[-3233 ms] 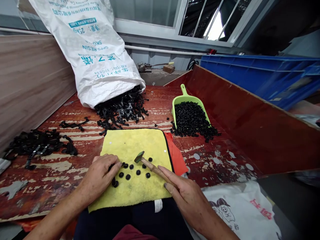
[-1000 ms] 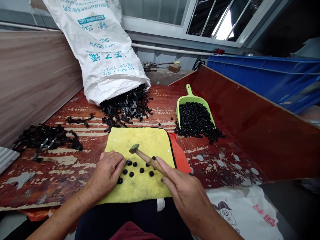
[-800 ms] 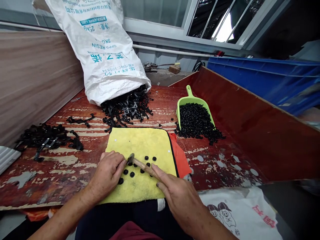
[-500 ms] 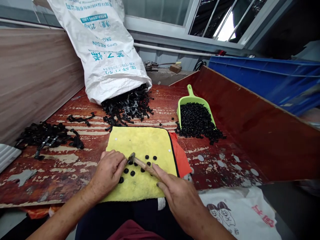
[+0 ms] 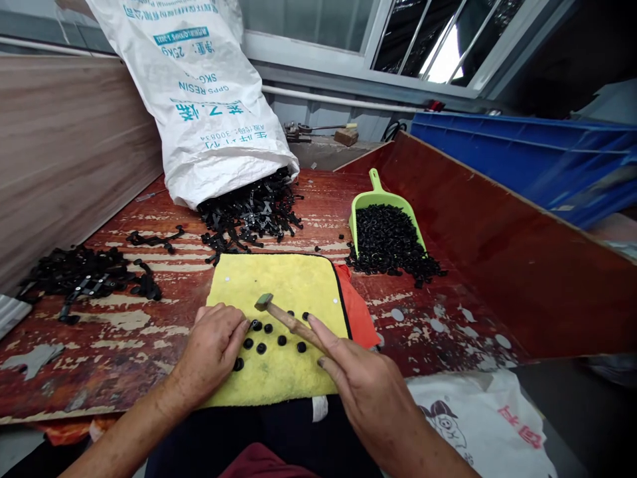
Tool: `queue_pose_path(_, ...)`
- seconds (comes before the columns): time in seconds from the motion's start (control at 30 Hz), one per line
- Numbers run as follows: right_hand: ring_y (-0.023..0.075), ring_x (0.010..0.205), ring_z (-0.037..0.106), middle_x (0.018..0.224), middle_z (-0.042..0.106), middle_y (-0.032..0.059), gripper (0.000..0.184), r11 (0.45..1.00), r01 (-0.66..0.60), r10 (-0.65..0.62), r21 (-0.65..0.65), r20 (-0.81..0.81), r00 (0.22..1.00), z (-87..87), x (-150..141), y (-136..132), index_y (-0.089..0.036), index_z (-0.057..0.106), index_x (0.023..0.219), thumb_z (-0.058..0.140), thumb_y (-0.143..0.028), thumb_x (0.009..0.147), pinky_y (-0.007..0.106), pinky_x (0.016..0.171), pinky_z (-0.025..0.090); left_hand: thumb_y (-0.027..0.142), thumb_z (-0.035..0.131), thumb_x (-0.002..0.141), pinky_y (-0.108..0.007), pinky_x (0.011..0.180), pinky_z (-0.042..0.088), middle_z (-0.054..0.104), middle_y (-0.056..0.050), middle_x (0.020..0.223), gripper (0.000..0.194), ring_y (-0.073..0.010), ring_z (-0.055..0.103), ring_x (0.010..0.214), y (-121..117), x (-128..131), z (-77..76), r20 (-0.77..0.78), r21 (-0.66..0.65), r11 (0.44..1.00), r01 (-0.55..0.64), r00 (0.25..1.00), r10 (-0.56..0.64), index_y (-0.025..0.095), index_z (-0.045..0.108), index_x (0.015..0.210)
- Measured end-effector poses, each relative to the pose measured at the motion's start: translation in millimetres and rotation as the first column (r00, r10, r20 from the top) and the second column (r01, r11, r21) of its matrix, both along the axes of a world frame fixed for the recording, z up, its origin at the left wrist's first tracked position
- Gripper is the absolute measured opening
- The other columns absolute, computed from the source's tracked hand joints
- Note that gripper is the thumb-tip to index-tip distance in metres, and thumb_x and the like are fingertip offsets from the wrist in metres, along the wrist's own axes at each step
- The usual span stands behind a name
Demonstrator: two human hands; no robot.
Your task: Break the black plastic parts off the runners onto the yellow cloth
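Raised since earlier, the hammer (image 5: pixel 291 322) juts leftward from the right hand (image 5: pixel 368 382).

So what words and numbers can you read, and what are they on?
Upside down on the big white sack:
"净重: 25kg"
"GPPS RESIN"
"SKG-", the rest unclear
"A股代码: 300834"
Its other print: too creased, cut off or small to read surely.
White bag, lower right: red characters, too blurred to read.
Tag on the yellow cloth: any print is too small to read.
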State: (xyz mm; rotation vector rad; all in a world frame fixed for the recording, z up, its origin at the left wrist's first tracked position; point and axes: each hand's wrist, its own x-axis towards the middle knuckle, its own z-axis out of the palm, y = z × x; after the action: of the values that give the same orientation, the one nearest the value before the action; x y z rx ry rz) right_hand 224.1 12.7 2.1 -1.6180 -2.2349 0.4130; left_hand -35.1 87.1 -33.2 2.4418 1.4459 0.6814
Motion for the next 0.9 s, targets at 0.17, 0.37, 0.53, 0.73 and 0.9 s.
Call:
queue_pose_path(0.17,0.0203,0.089,0.072,0.11,0.074,0.007,0.056,1.0,-0.02,0.02,0.004,-0.024,1.0,-6.5,-2.8,1.0,-0.03,0.037,0.152,0.044,-0.017,0.098,0.029,0.078,0.058,0.025,0.039,0.099,-0.038,0.072,0.035,0.056,-0.003,0.067,0.032,-0.0214,0.051,0.069,-0.2,-2.1,-6.2,-0.009,0.034,0.999,0.012,1.0,-0.012,0.02,0.049,0.069)
queue_pose_path(0.37,0.0213,0.092,0.072,0.114,0.073,0.0057,0.056,1.0,-0.004,0.004,0.006,-0.088,0.996,-2.7,-2.3,2.1,-0.032,0.035,0.153,0.044,-0.019,0.099,0.032,0.079,0.058,0.025,0.038,0.099,-0.036,0.071,0.034,0.054,-0.002,0.066,0.032,-0.0208,0.051,0.068,-0.5,-1.9,-7.2,-0.012,0.062,0.998,0.02,1.0,-0.02,0.019,0.051,0.07)
queue_pose_path(0.53,0.0202,0.102,0.071,0.124,0.07,0.0042,0.053,0.999,0.028,-0.037,-0.044,-0.207,0.978,9.0,8.5,3.9,-0.032,0.036,0.152,0.038,-0.02,0.1,0.033,0.086,0.058,0.029,0.039,0.098,-0.037,0.074,0.035,0.057,-0.002,0.068,0.033,-0.0211,0.053,0.07,1.0,-4.0,-6.1,0.033,-0.041,0.999,-0.002,0.999,0.003,0.02,0.053,0.07)
queue_pose_path(0.73,0.0245,0.113,0.065,0.132,0.064,0.005,0.047,0.977,0.213,-0.212,0.011,-0.057,0.976,-12.6,47.0,10.1,-0.033,0.046,0.147,0.039,-0.029,0.1,0.039,0.089,0.057,0.038,0.04,0.098,-0.033,0.073,0.036,0.054,0.002,0.066,0.035,-0.0186,0.053,0.069,3.2,-9.2,0.8,0.175,-0.241,0.97,-0.038,0.981,0.082,0.022,0.047,0.067)
queue_pose_path(0.9,0.0282,0.099,0.068,0.115,0.07,0.0089,0.038,0.943,0.298,-0.31,0.146,0.072,0.948,-37.6,88.0,19.1,-0.028,0.059,0.134,0.041,-0.031,0.1,0.042,0.078,0.057,0.046,0.047,0.096,-0.029,0.073,0.04,0.062,0.0,0.078,0.034,-0.0193,0.058,0.078,3.3,-17.2,8.3,0.332,-0.4,0.914,-0.063,0.92,0.209,0.022,0.061,0.077)
